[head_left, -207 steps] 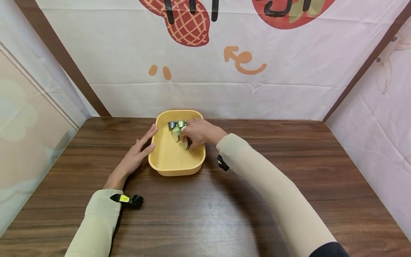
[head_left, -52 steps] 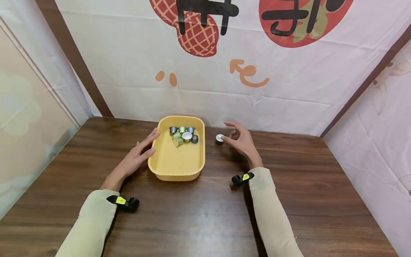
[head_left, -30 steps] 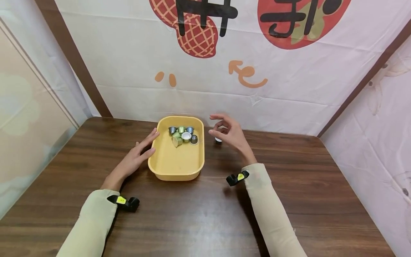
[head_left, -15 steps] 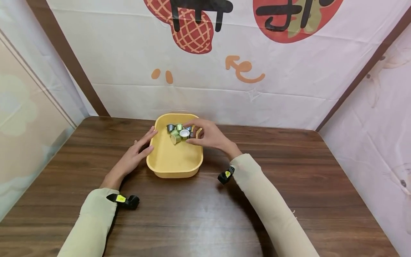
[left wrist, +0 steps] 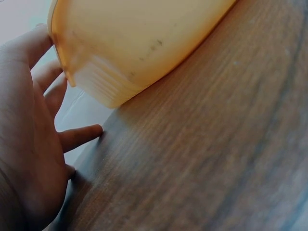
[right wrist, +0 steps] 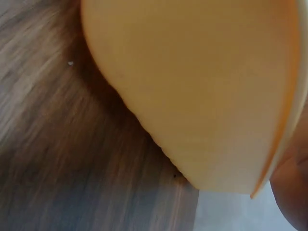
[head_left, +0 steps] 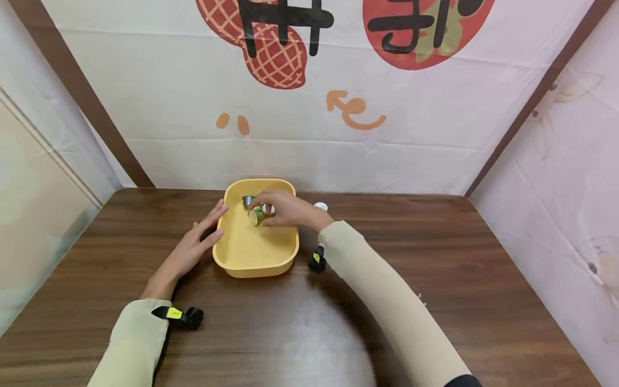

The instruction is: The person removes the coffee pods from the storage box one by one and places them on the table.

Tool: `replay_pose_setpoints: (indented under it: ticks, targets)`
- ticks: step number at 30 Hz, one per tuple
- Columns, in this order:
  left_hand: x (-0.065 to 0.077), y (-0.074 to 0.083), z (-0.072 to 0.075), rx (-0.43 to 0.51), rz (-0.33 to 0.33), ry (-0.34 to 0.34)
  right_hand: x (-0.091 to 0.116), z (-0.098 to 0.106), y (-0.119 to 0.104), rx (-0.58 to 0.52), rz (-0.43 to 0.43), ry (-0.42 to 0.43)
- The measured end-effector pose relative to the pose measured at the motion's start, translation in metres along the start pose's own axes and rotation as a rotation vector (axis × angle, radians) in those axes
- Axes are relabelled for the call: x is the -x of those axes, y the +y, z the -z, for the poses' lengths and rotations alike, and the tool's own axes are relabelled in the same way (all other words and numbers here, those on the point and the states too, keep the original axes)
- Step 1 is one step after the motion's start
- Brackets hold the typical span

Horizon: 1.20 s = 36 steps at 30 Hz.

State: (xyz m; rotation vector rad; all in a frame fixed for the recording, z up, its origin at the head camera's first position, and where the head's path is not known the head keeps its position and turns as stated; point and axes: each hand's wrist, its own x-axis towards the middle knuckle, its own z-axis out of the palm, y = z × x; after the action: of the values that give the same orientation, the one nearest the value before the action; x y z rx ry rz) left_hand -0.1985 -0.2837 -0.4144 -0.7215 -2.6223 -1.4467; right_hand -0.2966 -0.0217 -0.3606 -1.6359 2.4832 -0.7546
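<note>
A yellow plastic tub [head_left: 253,252] stands at the back of the table with several coffee capsules in it. My left hand [head_left: 193,247] lies along its left rim, fingers straight; the left wrist view shows the fingertips [left wrist: 41,41] at the tub's edge. My right hand [head_left: 285,209] reaches over the right rim, thumb and forefinger bent around a green capsule [head_left: 256,217]; whether they grip it I cannot tell. A dark blue-grey capsule [head_left: 248,201] sits just beyond. The right hand hides most of the other capsules. In the right wrist view, the tub's outer wall [right wrist: 192,96] covers the fingers.
One capsule with a white lid [head_left: 321,206] stands on the wooden table [head_left: 411,258], just right of the tub and behind my right wrist. A printed white cloth [head_left: 309,156] hangs along the table's back edge.
My right hand left the capsule standing on the table, moved left over the rim and came down among the capsules inside the tub. My left hand stays at the left rim.
</note>
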Motion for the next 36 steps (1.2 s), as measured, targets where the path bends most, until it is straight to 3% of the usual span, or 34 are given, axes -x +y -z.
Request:
replay_pose_setpoints:
  ticks: [5, 13, 15, 25, 36]
  targets:
    - [0.005, 0.002, 0.001, 0.002, -0.002, 0.016, -0.01, -0.004, -0.001, 0.057, -0.023, -0.036]
    - [0.009, 0.034, -0.002, 0.036, 0.018, -0.003, -0.011, -0.009, -0.001, 0.115, -0.067, -0.113]
    - [0.009, 0.036, -0.001, 0.032, 0.016, 0.0, -0.013, -0.009, -0.001, 0.13, -0.076, -0.131]
    - [0.004, -0.002, -0.001, 0.003, -0.002, 0.013, -0.02, -0.008, 0.0, 0.163, -0.056, -0.178]
    - [0.008, -0.004, 0.003, -0.006, -0.013, 0.02, -0.034, -0.015, -0.006, 0.165, -0.057, -0.26]
